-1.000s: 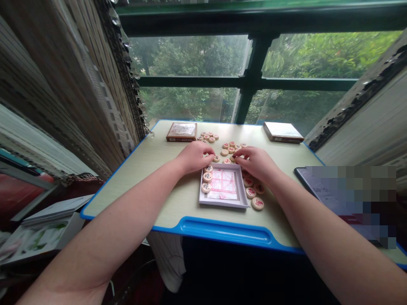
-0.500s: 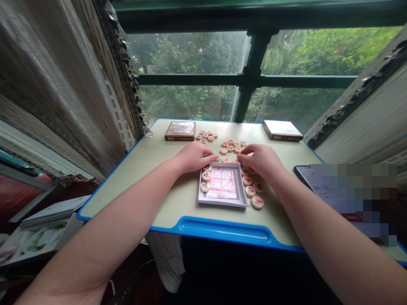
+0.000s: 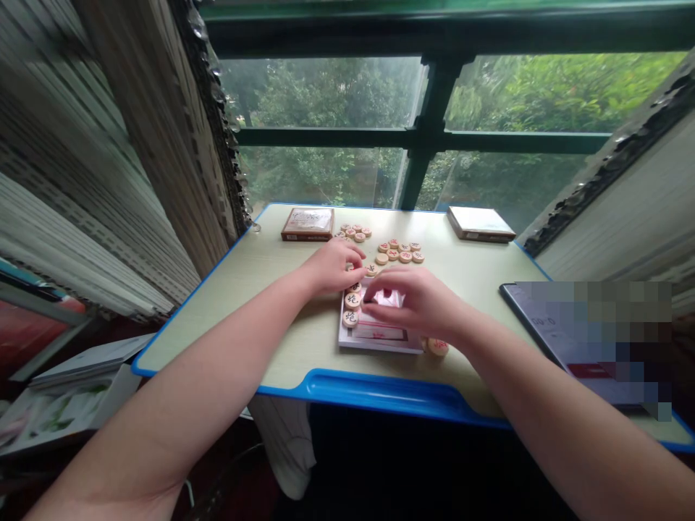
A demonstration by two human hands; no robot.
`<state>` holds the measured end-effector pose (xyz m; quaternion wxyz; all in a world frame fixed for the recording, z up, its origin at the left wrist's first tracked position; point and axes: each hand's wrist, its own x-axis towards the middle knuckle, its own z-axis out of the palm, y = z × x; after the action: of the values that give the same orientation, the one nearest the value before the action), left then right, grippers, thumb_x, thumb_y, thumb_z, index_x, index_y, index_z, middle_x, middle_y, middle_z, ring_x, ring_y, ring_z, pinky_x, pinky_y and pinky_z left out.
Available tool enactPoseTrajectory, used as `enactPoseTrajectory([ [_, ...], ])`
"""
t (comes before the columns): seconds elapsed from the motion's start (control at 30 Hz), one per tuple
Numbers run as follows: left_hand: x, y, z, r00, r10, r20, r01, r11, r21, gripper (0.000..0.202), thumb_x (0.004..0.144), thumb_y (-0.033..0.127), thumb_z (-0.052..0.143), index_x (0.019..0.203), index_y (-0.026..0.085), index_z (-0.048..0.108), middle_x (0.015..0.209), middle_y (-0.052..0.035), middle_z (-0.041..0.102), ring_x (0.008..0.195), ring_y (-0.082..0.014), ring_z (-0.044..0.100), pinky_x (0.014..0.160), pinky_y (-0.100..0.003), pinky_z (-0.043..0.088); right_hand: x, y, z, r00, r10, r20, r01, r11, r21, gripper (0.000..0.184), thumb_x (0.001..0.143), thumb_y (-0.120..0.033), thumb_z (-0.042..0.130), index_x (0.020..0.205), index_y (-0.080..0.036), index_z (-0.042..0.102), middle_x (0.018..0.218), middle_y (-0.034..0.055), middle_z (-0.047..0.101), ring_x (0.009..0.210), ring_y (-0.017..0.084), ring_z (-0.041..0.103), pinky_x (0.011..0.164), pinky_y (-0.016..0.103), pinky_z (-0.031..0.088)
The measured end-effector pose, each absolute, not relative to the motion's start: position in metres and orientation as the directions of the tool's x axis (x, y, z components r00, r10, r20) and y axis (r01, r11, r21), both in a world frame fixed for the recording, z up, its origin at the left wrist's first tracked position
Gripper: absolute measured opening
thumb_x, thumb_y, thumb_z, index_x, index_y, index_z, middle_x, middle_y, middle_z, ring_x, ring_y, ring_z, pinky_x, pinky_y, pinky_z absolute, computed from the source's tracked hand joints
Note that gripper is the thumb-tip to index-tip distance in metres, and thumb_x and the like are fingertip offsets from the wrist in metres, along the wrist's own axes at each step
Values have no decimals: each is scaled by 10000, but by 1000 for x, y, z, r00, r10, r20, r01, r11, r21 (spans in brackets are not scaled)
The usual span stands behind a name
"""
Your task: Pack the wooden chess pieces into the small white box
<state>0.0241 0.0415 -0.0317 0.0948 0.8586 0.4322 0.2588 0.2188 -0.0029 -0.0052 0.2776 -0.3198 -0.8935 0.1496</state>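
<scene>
A shallow white box point(image 3: 380, 347) sits on the table, with a red-lined paper inside. Round wooden Chinese chess pieces marked in black, among them one piece point(image 3: 351, 319), line its left side. At the box's far left corner, my left hand point(image 3: 332, 265) has its fingers bent around a chess piece point(image 3: 351, 268), partly hidden by them. My right hand point(image 3: 410, 298) is over the box, thumb and fingers apart, tips close to the left column; no piece shows between them. Beyond the box lies a loose chess piece point(image 3: 371, 269). My right hand covers most pieces on the box's right.
More chess pieces point(image 3: 405, 257) lie beyond the box, with another cluster point(image 3: 355, 231) farther left. Two flat boxes, a brown one point(image 3: 308, 223) and a pale-topped one point(image 3: 481, 223), stand at the back. A phone point(image 3: 548, 340) lies right. The blue-edged table point(image 3: 233, 318) faces a window.
My right hand has moved left and nearer, from the loose pieces to over the box. My left hand has drawn slightly left, to the box's far left corner.
</scene>
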Motion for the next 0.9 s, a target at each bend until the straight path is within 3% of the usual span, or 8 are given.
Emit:
enactPoseTrajectory([
  [0.07,24,41,-31,490,797,352,697,-601,392,210,748,292,559,628,181,691,987,-47,697,968,-209,596,925,-354,446,211,-15,-4,-763,547,344,373,808,-457,114,795,-273,614,780,-175,669,750,30,663,698,128,571,676,243,429],
  [0.17,25,40,-30,490,800,345,695,-598,399,222,750,287,557,600,180,680,998,-47,695,976,-209,592,932,-357,443,203,-23,-6,-813,484,324,335,844,-420,85,791,-227,609,739,-169,644,742,31,646,699,129,563,683,244,434],
  [0.43,25,39,-29,517,784,343,695,-619,366,205,765,284,558,670,173,702,977,-63,698,952,-206,596,899,-351,458,204,-22,-8,-818,503,279,389,841,-376,78,767,-209,638,700,-171,623,739,33,630,682,131,559,633,235,429],
  [0.63,26,38,-28,521,779,349,694,-625,358,220,772,286,548,673,167,704,932,-67,702,911,-210,604,877,-352,458,200,-22,-14,-766,546,340,400,818,-413,80,794,-198,617,730,-161,647,751,47,636,684,129,557,646,237,440],
  [0.9,25,37,-28,545,765,344,699,-641,318,252,794,289,522,651,169,692,845,-60,702,850,-192,605,814,-324,463,200,-22,-15,-830,473,296,344,851,-397,90,794,-175,591,802,-166,680,856,71,664,800,161,596,735,266,467],
])
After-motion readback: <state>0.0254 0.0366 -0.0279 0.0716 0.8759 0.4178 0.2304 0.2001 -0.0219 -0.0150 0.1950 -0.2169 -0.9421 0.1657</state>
